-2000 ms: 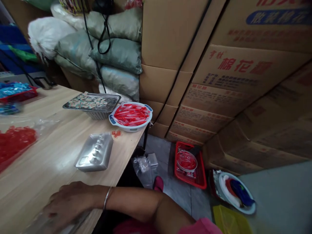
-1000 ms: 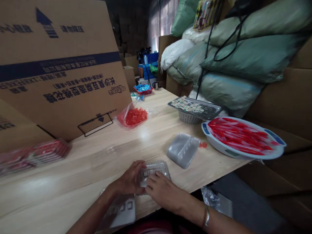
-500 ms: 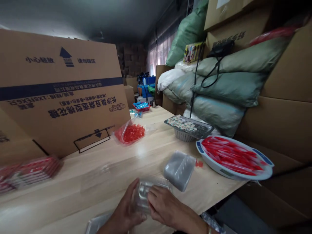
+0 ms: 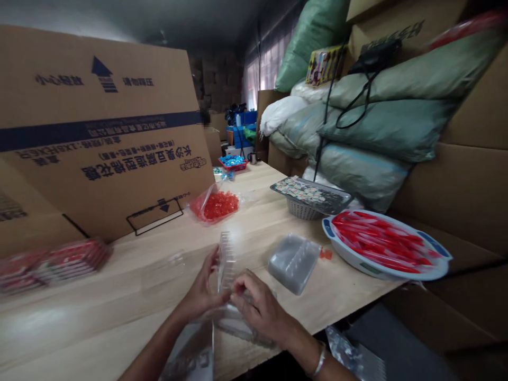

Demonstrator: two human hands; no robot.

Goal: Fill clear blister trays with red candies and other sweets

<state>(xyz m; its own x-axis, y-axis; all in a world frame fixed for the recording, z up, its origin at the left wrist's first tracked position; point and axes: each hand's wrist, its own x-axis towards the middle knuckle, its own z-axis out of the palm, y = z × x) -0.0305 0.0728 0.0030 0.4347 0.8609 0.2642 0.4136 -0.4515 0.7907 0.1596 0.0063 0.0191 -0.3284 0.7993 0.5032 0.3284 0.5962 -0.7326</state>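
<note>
A clear plastic tray (image 4: 227, 259) with a ridged side stands on edge above the table. Wrapped around its left side is my left hand (image 4: 204, 291), thumb at the lower end. My right hand (image 4: 256, 301) is closed in a pinch at the tray's lower right corner; its fingertips partly overlap the plastic. Beneath the hands lies more clear plastic packaging (image 4: 242, 324), partly covered by the right hand. Another clear tray (image 4: 190, 357) sits at the near edge, behind my left forearm. To the right rests a stack of clear plastic pieces (image 4: 293, 264).
A white basin (image 4: 345, 256) of red packets stands at right, beside a grey basket (image 4: 304, 209) topped by a metal tray (image 4: 335, 201). Red packets fill an open bag (image 4: 218, 205). A large carton (image 4: 99, 137) and red-printed packs (image 4: 73, 259) are at left; sacks (image 4: 365, 169) rise behind.
The clear tray has been turned up on edge, and my left hand has moved up and forward with it. My right hand has shifted upward to the tray's lower corner. The view has tilted slightly.
</note>
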